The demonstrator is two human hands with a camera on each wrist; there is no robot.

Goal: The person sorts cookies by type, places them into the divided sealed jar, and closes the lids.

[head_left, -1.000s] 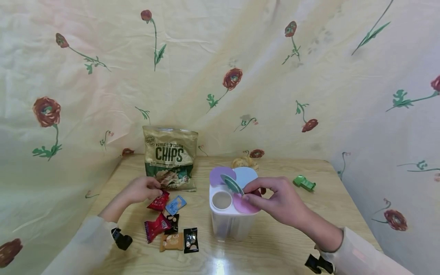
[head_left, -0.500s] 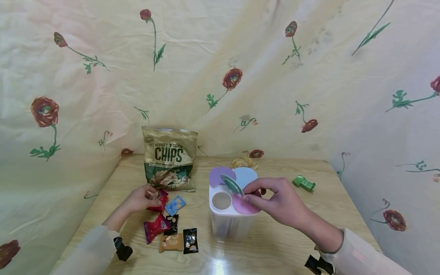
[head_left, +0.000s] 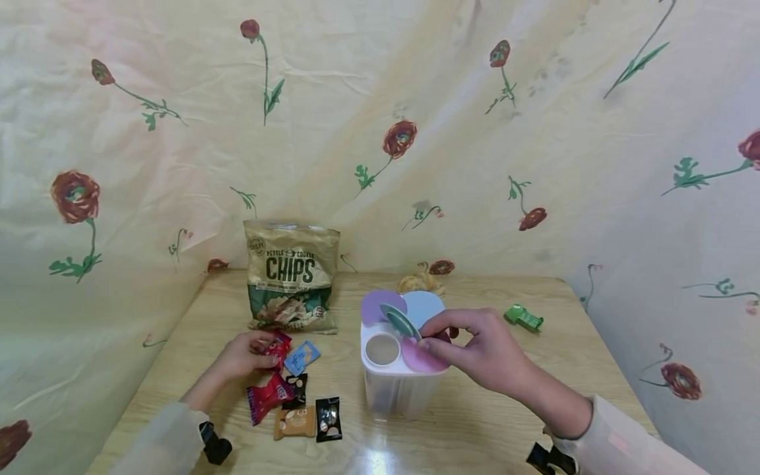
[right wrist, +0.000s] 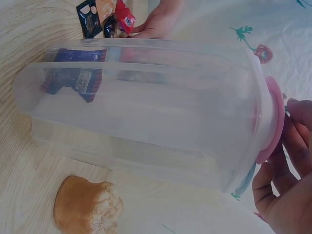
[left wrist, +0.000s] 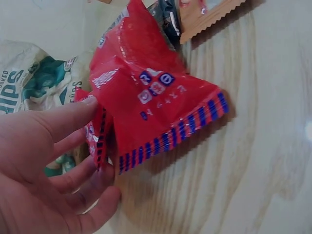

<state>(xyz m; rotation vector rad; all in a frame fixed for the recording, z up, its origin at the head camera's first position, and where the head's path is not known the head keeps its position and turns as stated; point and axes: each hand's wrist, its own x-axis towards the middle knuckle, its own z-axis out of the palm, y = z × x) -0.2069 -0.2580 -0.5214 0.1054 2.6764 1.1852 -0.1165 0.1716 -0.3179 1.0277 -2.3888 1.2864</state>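
The chip bag [head_left: 292,276] reads "KETTLE COOKED CHIPS".

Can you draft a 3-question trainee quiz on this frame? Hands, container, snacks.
1. True or false: the green flap on the container's lid is raised.
2. Which does the left hand grip? A) the chips bag B) a red snack packet C) the green clip
3. Fill in: the bread roll lies on the ____ beside the container.

Key
1. True: the right hand pinches the green flap tilted up over the clear container.
2. B: the left hand holds the red snack packet; the chips bag and the green clip lie apart from it.
3. table: the bread roll lies on the table.
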